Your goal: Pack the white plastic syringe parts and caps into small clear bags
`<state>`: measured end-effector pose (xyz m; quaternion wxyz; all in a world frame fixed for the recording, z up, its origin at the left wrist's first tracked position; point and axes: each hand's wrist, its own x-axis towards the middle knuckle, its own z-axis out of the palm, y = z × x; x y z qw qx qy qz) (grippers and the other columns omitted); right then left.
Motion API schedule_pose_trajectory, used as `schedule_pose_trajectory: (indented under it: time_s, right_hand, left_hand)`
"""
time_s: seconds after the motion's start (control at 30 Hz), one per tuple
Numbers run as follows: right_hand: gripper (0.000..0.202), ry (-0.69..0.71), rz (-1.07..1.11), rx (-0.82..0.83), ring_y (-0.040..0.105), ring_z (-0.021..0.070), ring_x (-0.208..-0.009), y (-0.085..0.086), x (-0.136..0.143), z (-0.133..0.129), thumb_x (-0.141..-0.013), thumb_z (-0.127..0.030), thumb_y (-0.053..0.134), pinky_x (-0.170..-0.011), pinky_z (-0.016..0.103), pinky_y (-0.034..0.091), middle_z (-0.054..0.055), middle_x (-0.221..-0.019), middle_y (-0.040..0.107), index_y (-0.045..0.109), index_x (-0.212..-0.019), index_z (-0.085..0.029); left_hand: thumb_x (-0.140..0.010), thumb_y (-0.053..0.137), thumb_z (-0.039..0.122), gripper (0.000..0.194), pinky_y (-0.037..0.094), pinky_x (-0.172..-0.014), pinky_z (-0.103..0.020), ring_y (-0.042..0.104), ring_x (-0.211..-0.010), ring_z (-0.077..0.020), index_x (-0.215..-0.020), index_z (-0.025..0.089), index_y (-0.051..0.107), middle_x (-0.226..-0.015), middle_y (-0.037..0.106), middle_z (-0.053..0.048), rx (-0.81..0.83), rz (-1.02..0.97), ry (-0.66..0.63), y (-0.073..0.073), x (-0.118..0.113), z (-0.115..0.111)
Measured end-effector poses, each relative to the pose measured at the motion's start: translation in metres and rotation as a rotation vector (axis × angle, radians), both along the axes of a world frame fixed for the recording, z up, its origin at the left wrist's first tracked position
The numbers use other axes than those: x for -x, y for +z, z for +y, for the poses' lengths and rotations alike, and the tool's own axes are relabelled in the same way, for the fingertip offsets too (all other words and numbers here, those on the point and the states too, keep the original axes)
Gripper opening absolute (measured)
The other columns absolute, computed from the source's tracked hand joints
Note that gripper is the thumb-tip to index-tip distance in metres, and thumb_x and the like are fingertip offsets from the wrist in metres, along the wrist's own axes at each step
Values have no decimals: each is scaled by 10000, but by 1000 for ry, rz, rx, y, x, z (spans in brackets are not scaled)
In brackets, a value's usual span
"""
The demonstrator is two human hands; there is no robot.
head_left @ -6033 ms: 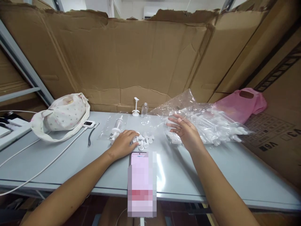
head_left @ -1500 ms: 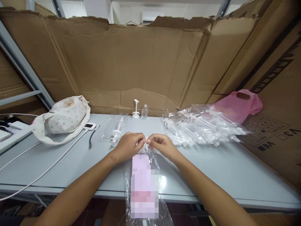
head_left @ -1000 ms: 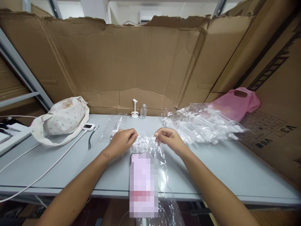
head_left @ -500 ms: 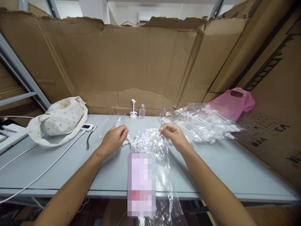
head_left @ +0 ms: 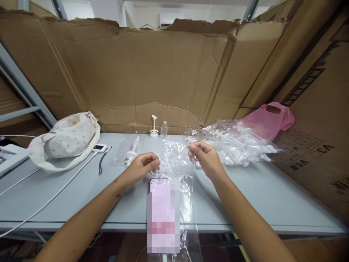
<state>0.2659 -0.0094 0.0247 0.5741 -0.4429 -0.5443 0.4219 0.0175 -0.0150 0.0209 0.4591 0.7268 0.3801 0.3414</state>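
Note:
My right hand (head_left: 204, 156) pinches the edge of a clear plastic bag (head_left: 188, 189), which runs down past the table's front edge. My left hand (head_left: 143, 165) has its fingers curled over the left side of a pile of small white plastic parts (head_left: 165, 165); whatever it grips is hidden. The clear film overlaps the pile, and I cannot tell which parts lie inside it. Left of the pile, another clear bag holds a white pump piece with a ribbed section (head_left: 133, 146). A phone (head_left: 160, 211) with a blurred screen lies just below the pile.
A white pump head (head_left: 154, 127) and a small clear bottle (head_left: 164, 129) stand at the back. To the right lies a large bag of white pump parts (head_left: 234, 145) beside a pink bag (head_left: 268, 120). A cloth bag (head_left: 68, 140), a small device (head_left: 99, 148) and cables are left.
My left hand has moved right and down onto the white parts, uncovering the bagged pump piece. The clear bag's upper edge has shifted upward. My right hand keeps its pinch, slightly farther right.

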Motion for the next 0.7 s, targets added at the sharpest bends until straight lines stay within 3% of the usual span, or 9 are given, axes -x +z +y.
schedule_pose_trajectory:
  time_s: [0.2, 0.33, 0.5, 0.6, 0.7]
  right_hand:
    - [275, -63, -63, -22, 483, 115, -478, 3, 2, -1, -666, -465, 721, -453, 269, 351, 17, -585, 619, 653, -683, -199]
    - [348, -36, -28, -7, 535, 126, -513, 1, -7, 5, -696, -516, 687, -464, 269, 365, 41, -663, 659, 681, -806, -186]
    - [466, 111, -47, 89, 615, 150, -606, -1, -10, 6, -758, -565, 605, -500, 264, 382, 88, -796, 689, 649, -975, -155]
    - [383, 254, -182, 113, 609, 142, -618, -3, 0, 1, -773, -527, 608, -509, 259, 371, 73, -792, 686, 660, -895, -168]
    - [290, 311, -241, 73, 562, 120, -571, -7, 10, -4, -774, -466, 632, -546, 262, 379, 14, -634, 635, 639, -733, -180]
  left_hand:
    - [-824, 560, 337, 186, 425, -618, -267, 512, -638, -119, -714, 190, 530, -665, 540, 13, -95, 12, 136, 0, -2, -2]
    - [-825, 559, 325, 180, 413, -609, -252, 498, -629, -112, -715, 188, 521, -659, 524, 18, -101, -6, 135, -1, 0, 0]
    - [-835, 540, 378, 230, 411, -596, -247, 497, -595, -106, -721, 181, 507, -637, 519, 23, -93, -124, 285, 1, 4, 3]
    - [-831, 548, 381, 234, 409, -602, -246, 497, -598, -103, -720, 180, 505, -654, 521, 23, -83, -161, 310, 5, 5, 2]
    - [-829, 551, 394, 234, 414, -597, -248, 494, -591, -102, -740, 182, 510, -667, 521, 22, -87, -203, 309, 7, 4, 0]
